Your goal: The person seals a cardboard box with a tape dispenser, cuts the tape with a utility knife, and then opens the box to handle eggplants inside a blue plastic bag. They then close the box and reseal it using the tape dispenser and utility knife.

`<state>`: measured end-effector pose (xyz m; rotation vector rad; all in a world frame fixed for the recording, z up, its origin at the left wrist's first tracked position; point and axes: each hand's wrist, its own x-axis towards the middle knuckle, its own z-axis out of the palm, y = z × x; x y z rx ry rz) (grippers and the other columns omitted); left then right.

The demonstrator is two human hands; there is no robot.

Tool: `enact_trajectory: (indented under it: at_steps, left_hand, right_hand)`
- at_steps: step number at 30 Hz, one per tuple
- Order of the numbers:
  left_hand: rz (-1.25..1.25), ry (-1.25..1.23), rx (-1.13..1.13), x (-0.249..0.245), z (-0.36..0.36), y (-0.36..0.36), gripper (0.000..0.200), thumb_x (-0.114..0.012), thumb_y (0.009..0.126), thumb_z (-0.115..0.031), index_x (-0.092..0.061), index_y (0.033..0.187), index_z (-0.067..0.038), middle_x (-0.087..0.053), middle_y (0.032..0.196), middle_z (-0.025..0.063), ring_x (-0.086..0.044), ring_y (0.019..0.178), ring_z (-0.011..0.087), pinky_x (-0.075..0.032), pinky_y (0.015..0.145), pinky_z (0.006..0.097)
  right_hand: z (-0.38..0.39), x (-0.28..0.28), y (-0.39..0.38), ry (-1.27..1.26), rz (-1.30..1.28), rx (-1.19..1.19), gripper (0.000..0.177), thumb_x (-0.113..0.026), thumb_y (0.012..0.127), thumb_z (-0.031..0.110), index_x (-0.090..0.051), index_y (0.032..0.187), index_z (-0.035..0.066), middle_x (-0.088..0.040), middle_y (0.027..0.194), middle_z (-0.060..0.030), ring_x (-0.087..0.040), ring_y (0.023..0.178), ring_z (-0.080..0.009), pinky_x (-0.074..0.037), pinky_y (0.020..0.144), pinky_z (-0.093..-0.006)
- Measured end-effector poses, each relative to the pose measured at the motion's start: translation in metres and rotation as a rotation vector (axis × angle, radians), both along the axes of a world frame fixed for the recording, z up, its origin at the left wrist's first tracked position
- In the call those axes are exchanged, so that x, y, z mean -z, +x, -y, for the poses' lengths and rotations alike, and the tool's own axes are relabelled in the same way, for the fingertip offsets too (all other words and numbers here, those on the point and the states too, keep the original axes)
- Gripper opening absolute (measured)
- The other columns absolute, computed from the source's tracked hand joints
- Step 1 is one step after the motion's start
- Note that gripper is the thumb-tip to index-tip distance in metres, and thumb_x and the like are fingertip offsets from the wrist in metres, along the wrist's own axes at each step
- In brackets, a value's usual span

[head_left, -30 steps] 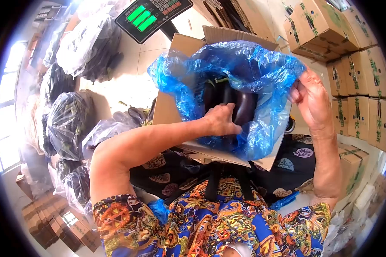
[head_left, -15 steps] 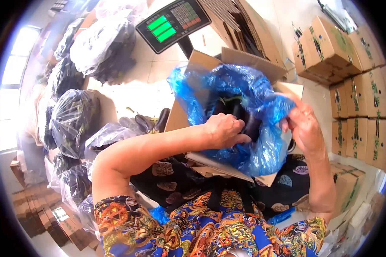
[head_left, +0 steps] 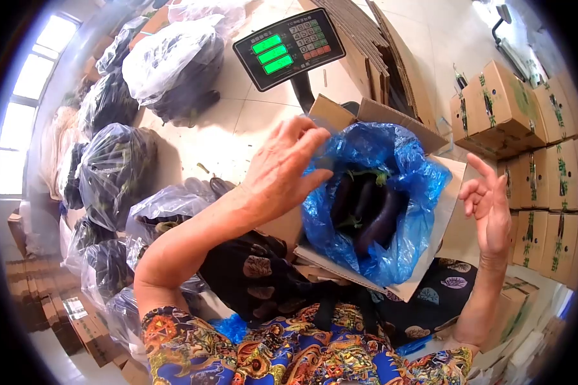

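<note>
Dark purple eggplants [head_left: 386, 218] lie inside a blue plastic bag [head_left: 424, 192] that lines an open cardboard box [head_left: 453, 199]. Their green stem ends show near the top of the pile. My left hand [head_left: 282, 160] is at the bag's upper left rim, its thumb spread from the bent fingers. Off the right side of the box, my right hand [head_left: 489, 208] is raised with loosely bent fingers apart and nothing in them. The bag's mouth stands wide, its crumpled edge around the eggplants.
Beyond the box stands a scale display [head_left: 289, 48] with three green readouts. Flattened cardboard [head_left: 359, 45] leans behind it. On the left are several clear bags [head_left: 115, 173] of dark produce. Taped cartons [head_left: 539, 186] are stacked at the right.
My left hand has moved from the eggplants to the bag's upper left rim. My right hand has let go of the bag's right edge and moved outward. The bag's mouth is wider.
</note>
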<state>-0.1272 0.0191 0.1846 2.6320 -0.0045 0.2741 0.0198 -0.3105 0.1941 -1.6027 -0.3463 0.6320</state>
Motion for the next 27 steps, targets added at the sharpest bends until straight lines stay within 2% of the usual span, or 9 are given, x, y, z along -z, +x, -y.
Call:
enact_trajectory:
  at_steps: [4, 8, 9, 14, 19, 20, 21, 24, 27]
  left_hand:
    - [0.009, 0.039, -0.103, 0.01, -0.015, 0.004, 0.063, -0.079, 0.075, -0.021, -0.052, 0.129, -0.003, -0.045, 0.133, 0.0175, -0.044, 0.122, 0.0371, -0.044, 0.101, 0.045]
    - [0.005, 0.072, -0.143, 0.028, -0.027, 0.007, 0.061, -0.077, 0.077, -0.022, -0.051, 0.129, -0.005, -0.047, 0.132, 0.0195, -0.048, 0.12, 0.0389, -0.047, 0.095, 0.0466]
    - [-0.129, 0.117, -0.123, 0.029, -0.03, 0.008, 0.053, -0.076, 0.078, -0.021, -0.054, 0.123, -0.004, -0.052, 0.125, 0.0198, -0.053, 0.114, 0.0382, -0.048, 0.091, 0.0464]
    - [-0.428, 0.192, 0.132, 0.041, -0.03, 0.008, 0.022, -0.066, 0.084, -0.011, -0.064, 0.104, -0.004, -0.066, 0.084, 0.016, -0.063, 0.083, 0.0369, -0.049, 0.071, 0.0434]
    - [-0.621, -0.676, 0.574, -0.008, 0.017, 0.017, 0.011, -0.066, 0.09, -0.012, -0.062, 0.093, -0.002, -0.061, 0.077, 0.0089, -0.062, 0.076, 0.023, -0.047, 0.068, 0.0356]
    - [-0.559, -0.725, 0.654, -0.004, 0.027, 0.016, 0.012, -0.066, 0.091, -0.013, -0.061, 0.092, -0.002, -0.06, 0.079, 0.0078, -0.061, 0.076, 0.0207, -0.047, 0.069, 0.0344]
    - [-0.589, -0.734, 0.739, -0.003, 0.035, 0.016, 0.011, -0.067, 0.089, -0.01, -0.061, 0.092, -0.001, -0.062, 0.083, 0.0098, -0.062, 0.08, 0.0241, -0.048, 0.072, 0.0352]
    - [-0.406, -0.426, 0.899, 0.001, 0.047, 0.007, 0.025, -0.071, 0.082, -0.004, -0.061, 0.104, -0.005, -0.062, 0.091, 0.0138, -0.062, 0.088, 0.0315, -0.05, 0.074, 0.0412]
    - [-0.202, -0.282, 0.472, -0.002, 0.04, 0.025, 0.067, -0.077, 0.075, -0.011, -0.044, 0.133, -0.011, -0.05, 0.122, 0.0194, -0.061, 0.093, 0.0398, -0.055, 0.078, 0.0463]
  right_hand:
    - [0.006, 0.001, 0.002, -0.369, 0.166, -0.002, 0.047, -0.054, 0.1, 0.03, -0.05, 0.138, 0.003, -0.06, 0.086, -0.0012, -0.047, 0.071, -0.0052, -0.04, 0.067, -0.02]
    - [-0.008, -0.008, -0.015, -0.6, 0.203, -0.344, 0.06, -0.072, 0.083, 0.015, -0.05, 0.137, 0.001, -0.064, 0.092, -0.0062, -0.053, 0.077, -0.0078, -0.047, 0.074, -0.0236]
    - [-0.014, -0.006, -0.019, -0.705, 0.251, -0.47, 0.073, -0.077, 0.073, 0.019, -0.05, 0.137, 0.001, -0.064, 0.107, -0.0147, -0.059, 0.081, -0.016, -0.051, 0.076, -0.0308]
    - [-0.03, 0.039, -0.06, -0.699, 0.72, -0.872, 0.065, -0.069, 0.075, 0.018, -0.046, 0.133, 0.001, -0.055, 0.107, -0.0226, -0.059, 0.088, -0.0416, -0.051, 0.073, -0.0483]
    - [-0.076, 0.116, -0.068, -0.229, 0.819, -0.644, 0.042, -0.063, 0.076, 0.006, -0.055, 0.117, 0.002, -0.06, 0.104, -0.0224, -0.059, 0.095, -0.0425, -0.052, 0.076, -0.0478]
    - [-0.098, 0.145, -0.061, -0.527, 0.6, -0.893, 0.031, -0.063, 0.08, 0.01, -0.056, 0.109, 0.002, -0.061, 0.104, -0.0204, -0.062, 0.093, -0.0363, -0.052, 0.074, -0.0446]
    - [-0.109, 0.12, -0.061, -0.186, -0.045, -0.643, 0.024, -0.061, 0.087, 0.016, -0.057, 0.107, 0.003, -0.063, 0.107, -0.0165, -0.064, 0.094, -0.0268, -0.052, 0.075, -0.0407]
    - [-0.114, 0.126, -0.072, 0.042, 0.255, -0.57, 0.026, -0.056, 0.096, 0.021, -0.056, 0.117, 0.007, -0.059, 0.121, -0.01, -0.057, 0.109, -0.0232, -0.047, 0.087, -0.039]
    - [-0.108, 0.116, -0.106, 0.142, 0.32, -0.435, 0.028, -0.054, 0.097, 0.022, -0.055, 0.121, 0.007, -0.057, 0.127, -0.0084, -0.053, 0.116, -0.0245, -0.044, 0.093, -0.0382]
